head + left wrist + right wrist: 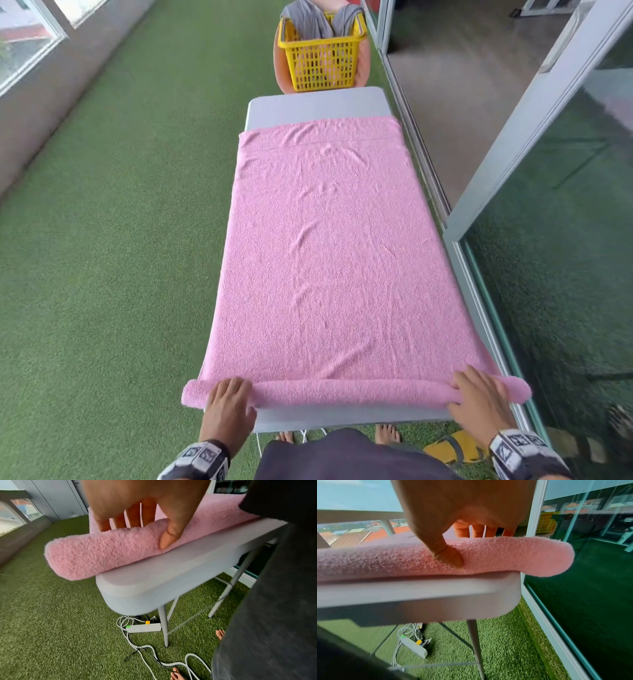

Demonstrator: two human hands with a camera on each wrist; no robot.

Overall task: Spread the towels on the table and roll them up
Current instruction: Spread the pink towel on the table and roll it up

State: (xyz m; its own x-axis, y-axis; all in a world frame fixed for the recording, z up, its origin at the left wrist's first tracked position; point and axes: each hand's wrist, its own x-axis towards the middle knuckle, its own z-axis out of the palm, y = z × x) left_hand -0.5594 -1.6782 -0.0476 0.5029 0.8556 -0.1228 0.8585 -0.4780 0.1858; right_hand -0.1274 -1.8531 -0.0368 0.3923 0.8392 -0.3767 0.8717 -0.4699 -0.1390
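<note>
A pink towel (pixel 329 246) lies spread lengthwise over the grey table (pixel 315 106), its near end rolled into a thin roll (pixel 349 392) along the table's front edge. My left hand (pixel 227 399) grips the roll (pixel 102 551) near its left end, fingers over the top and thumb at its near side. My right hand (pixel 478 394) grips the roll (pixel 505 555) near its right end the same way, thumb pressed into the terry. Both ends of the roll overhang the table's sides.
A yellow basket (pixel 322 58) holding grey towels (pixel 308 20) stands on a chair beyond the table's far end. A glass partition (pixel 548 240) runs close along the right. A power strip (pixel 144 628) and cables lie on the green turf under the table, by my bare feet.
</note>
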